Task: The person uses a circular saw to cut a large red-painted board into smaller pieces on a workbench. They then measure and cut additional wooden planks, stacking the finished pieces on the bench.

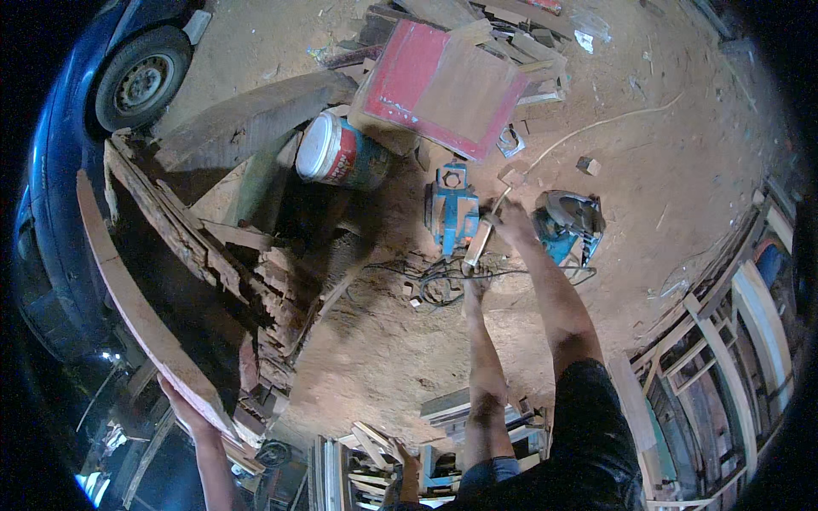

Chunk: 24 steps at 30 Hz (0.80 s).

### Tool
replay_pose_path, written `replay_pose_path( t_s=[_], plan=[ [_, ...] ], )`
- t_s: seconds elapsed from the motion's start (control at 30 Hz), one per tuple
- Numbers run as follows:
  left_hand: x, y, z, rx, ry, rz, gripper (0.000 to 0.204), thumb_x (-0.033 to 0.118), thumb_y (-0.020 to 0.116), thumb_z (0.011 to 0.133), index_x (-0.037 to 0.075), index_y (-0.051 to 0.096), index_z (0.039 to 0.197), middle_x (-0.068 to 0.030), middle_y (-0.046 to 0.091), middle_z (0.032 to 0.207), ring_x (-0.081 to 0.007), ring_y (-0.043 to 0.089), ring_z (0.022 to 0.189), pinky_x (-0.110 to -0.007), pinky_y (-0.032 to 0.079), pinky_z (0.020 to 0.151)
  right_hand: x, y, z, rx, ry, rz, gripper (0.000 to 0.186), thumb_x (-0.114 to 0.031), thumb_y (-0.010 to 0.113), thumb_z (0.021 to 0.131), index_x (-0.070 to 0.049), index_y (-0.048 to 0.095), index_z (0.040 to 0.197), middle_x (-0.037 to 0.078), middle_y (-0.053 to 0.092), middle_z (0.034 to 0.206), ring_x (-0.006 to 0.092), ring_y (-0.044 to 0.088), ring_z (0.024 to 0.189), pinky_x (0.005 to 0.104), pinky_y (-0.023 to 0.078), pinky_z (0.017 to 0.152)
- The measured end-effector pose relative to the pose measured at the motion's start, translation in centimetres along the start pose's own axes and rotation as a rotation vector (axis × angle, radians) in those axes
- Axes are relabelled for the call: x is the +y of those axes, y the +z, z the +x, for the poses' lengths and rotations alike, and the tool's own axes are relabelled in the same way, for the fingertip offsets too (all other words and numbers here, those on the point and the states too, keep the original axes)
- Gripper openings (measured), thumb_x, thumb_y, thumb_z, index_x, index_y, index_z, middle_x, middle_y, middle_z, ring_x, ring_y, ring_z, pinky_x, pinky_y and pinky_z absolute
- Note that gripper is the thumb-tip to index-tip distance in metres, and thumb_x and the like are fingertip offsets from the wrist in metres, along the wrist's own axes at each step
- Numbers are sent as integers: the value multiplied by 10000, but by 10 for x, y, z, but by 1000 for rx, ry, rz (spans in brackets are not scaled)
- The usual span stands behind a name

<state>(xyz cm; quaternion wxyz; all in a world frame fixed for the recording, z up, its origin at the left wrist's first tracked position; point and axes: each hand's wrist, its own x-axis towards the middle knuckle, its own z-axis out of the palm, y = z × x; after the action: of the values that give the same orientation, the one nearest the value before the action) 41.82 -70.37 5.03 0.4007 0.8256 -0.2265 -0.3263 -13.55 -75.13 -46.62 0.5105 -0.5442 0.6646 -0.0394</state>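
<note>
My right hand (509, 221) is closed round the upper end of a pale, narrow block that looks like a power strip (480, 244); a pale cord (596, 126) runs from there across the ground. At the block's lower end my left hand (473, 278) has its fingers pressed together, close to a tangled black cable (439, 277). What those fingers grip is too small to make out. Just left of the block lies a blue power tool (452, 209), seemingly a planer. A blue-green circular saw (569, 226) rests right of my right wrist.
A red-edged board (447, 85) and a paint bucket (341, 153) lie ahead. Rough timber (247, 119) and a long curved plank (141, 315) fill the left, where another person's hand (189, 409) touches the plank. Timber frames (711, 358) stand right. A blue car (60, 221) is parked far left.
</note>
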Motion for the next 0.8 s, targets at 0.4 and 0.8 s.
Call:
replay_pose_path(
  t_s=[0.4, 0.8],
  plan=[
    [-18, 30, 10, 290, 145, 447, 761, 548, 397, 1008, -13, 279, 1510, -160, 358, 1525, -275, 383, 1367, -363, 273, 1151, -183, -109, 83, 380, -121, 1434, 579, -219, 725, 877, 26, 488, 1344, 128, 601, 1253, 238, 561, 1167, 385, 427, 1017],
    [-33, 33, 31, 489, 12, 693, 980, 741, 421, 882, -19, 315, 1491, -323, 383, 1453, -472, 426, 1302, -494, 336, 1089, -297, -157, -72, 296, 107, 1351, 328, -256, 634, 946, 24, 647, 1116, 61, 668, 942, 127, 629, 846, 261, 518, 739]
  ],
)
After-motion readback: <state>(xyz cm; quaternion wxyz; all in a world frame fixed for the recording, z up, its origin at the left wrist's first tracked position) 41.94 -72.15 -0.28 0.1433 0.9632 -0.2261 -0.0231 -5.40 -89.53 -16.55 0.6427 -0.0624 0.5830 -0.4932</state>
